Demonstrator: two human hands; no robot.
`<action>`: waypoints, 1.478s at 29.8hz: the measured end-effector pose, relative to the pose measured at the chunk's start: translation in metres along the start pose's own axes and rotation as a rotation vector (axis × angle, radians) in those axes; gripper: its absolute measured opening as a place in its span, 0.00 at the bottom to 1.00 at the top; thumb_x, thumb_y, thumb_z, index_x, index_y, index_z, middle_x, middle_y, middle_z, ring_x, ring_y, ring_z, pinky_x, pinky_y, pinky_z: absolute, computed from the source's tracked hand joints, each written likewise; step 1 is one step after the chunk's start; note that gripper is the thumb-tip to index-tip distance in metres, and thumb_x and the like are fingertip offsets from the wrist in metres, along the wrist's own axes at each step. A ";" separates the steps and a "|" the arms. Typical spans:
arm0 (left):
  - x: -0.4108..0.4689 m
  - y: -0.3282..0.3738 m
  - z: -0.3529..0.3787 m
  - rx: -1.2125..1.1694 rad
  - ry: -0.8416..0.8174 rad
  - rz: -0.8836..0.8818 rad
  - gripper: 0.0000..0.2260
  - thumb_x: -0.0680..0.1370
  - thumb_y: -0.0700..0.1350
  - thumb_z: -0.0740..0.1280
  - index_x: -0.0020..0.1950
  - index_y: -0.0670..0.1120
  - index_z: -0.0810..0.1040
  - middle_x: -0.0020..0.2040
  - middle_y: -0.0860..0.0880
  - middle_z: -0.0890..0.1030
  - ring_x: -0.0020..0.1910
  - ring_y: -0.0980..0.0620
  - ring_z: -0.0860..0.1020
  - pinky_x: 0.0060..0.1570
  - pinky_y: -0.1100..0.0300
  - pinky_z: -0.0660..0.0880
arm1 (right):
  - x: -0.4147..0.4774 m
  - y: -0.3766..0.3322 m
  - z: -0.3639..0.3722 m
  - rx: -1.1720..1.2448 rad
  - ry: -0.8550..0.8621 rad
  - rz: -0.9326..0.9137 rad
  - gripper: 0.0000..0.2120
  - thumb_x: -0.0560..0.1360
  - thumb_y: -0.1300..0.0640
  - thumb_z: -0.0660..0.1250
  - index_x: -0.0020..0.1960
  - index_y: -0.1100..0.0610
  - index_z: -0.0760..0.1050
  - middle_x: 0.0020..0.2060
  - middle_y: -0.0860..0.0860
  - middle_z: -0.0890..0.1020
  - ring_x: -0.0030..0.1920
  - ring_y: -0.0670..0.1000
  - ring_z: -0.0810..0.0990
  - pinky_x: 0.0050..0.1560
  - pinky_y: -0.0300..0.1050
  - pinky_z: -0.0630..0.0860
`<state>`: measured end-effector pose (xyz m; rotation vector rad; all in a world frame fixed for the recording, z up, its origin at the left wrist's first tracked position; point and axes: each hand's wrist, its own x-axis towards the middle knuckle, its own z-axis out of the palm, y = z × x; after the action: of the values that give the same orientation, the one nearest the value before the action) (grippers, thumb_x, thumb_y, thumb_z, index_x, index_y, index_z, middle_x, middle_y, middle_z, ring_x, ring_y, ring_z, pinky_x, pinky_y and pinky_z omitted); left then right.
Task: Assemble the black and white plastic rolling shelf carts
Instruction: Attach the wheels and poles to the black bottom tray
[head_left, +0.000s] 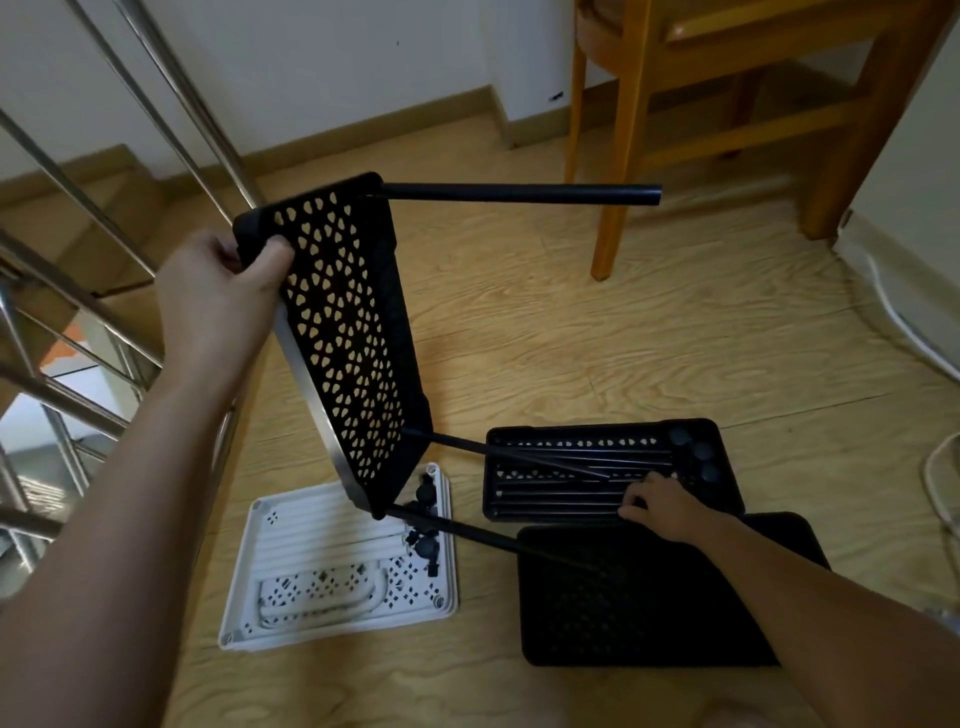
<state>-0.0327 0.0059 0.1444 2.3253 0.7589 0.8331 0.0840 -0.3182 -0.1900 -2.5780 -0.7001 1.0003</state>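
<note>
the step in hand looks like fitting corner poles to the first black shelf. the left hand (223, 296) grips, thumb over the front, the upper corner of a black perforated plastic shelf tray (343, 338). the tray is held up on edge in the left centre of the frame. its long axis runs from the upper left down toward the lower centre. three round black plastic poles stick out of its corners toward the right, the top one (519, 193) nearly level. the corner under the left hand seems bare.

the right hand (667, 506), at lower right, reaches into a shallow black plastic parts tray (597, 425) on the floor. its fingers curl down onto the loose black poles (561, 501) lying there; whether one is pinched yet i cannot tell.

the next move, i judge, calls for lifting one pole out, turning it parallel with the other three and pushing its end squarely into the free socket while the left hand steadies the tray.

a white plastic tray (337, 630) of white tubes lies at lower centre.
</note>
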 end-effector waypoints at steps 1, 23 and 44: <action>0.000 0.000 -0.001 -0.008 0.007 -0.005 0.13 0.75 0.56 0.64 0.49 0.47 0.73 0.47 0.45 0.78 0.49 0.43 0.78 0.51 0.43 0.76 | -0.001 -0.002 0.000 0.009 -0.017 -0.006 0.09 0.79 0.46 0.61 0.51 0.51 0.72 0.47 0.50 0.68 0.51 0.53 0.70 0.53 0.45 0.68; -0.011 0.020 -0.049 -0.038 -0.082 -0.047 0.08 0.76 0.49 0.68 0.42 0.46 0.74 0.38 0.50 0.77 0.40 0.52 0.78 0.35 0.59 0.74 | -0.160 -0.132 -0.089 -0.083 0.691 -0.191 0.15 0.82 0.47 0.50 0.58 0.52 0.71 0.31 0.44 0.73 0.29 0.46 0.72 0.24 0.37 0.61; -0.044 0.053 -0.044 -0.027 -0.278 0.164 0.10 0.74 0.45 0.70 0.54 0.52 0.77 0.41 0.58 0.77 0.41 0.64 0.75 0.36 0.67 0.72 | -0.238 -0.189 -0.130 -0.071 0.869 -0.427 0.17 0.81 0.47 0.50 0.62 0.51 0.72 0.33 0.42 0.73 0.30 0.43 0.74 0.27 0.37 0.68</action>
<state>-0.0751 -0.0468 0.1911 2.4357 0.4405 0.5652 -0.0421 -0.2979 0.1150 -2.4017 -0.9435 -0.2817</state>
